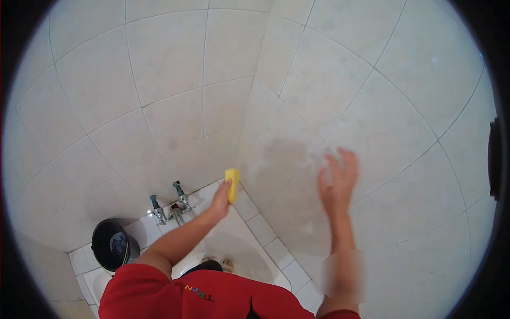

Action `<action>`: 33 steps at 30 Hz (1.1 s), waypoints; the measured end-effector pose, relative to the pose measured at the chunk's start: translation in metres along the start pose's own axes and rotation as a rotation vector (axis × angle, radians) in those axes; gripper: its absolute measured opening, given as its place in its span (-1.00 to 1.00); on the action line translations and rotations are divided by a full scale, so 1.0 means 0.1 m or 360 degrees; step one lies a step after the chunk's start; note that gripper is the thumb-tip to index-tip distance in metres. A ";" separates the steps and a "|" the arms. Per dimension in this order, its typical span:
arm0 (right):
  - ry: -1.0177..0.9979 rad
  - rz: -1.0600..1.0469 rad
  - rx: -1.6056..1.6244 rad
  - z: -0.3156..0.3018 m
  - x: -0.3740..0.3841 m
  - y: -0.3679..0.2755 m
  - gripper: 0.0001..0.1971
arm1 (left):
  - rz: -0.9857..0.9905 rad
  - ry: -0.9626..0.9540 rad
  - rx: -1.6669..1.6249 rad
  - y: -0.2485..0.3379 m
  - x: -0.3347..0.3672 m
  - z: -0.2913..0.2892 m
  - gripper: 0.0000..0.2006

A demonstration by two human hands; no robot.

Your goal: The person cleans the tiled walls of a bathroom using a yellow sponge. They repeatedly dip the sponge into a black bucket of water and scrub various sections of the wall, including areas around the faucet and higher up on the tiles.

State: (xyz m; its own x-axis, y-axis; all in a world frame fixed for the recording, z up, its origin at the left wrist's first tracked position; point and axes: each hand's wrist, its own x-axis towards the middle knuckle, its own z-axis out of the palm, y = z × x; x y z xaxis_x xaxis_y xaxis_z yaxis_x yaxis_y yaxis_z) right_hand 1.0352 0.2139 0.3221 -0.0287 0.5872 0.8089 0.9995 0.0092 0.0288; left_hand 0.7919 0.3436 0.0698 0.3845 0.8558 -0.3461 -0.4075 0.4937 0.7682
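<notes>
Just below mid-frame, left hand (221, 200): head cam's got it closed around a yellow sponge (232, 187), thumb and fingers on it, so yeah, proper grip.
Sponge spot: a touch left of centre, over the tub's corner by the walls, long side pretty much up and down; can't tell if it's actually touching tile.
Right hand (338, 186): right of centre, empty, fingers spread and a bit curled. Kinda blurry, and I can't tell whether it's on the wall or just off it.
Wall (350, 133): big pale tiles across the upper frame, with a darker smudge (287, 151) just left of the right hand.
Taps (182, 198): lower left of centre, a pair with greenish tops, spout (177, 213) between them.
Tub (239, 239): white, lower middle, edged by a ledge (261, 229) of white tiles.
Bucket (133, 245): black, lower left, left of the taps; something greyish-blue shows inside, no clue what.
Shirt (228, 295): red, along the bottom edge.
Right edge: some dark object (494, 159), too cut off to call.
</notes>
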 end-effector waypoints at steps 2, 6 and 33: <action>0.0182 -0.0178 -0.0348 -0.44 0.35 0.33 -0.63 | 0.0265 0.0113 0.0256 0.38 0.27 0.17 -0.50; 0.0478 -0.0214 -0.1125 -1.25 0.96 0.75 -0.57 | 0.0801 0.0215 0.0349 1.18 0.92 0.82 -0.45; 0.0373 -0.0104 -0.1646 -1.39 1.18 0.96 -0.47 | 0.2801 0.0191 0.1064 3.22 1.17 3.35 -0.50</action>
State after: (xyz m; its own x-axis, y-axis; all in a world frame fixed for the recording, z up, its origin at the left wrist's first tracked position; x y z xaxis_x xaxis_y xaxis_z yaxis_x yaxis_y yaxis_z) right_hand 1.1263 0.1713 0.5022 -0.1934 0.4388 0.8775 0.5048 -0.7224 0.4725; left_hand 0.9827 0.5508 0.4568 -0.1205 0.2702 0.9552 0.1384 -0.9483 0.2857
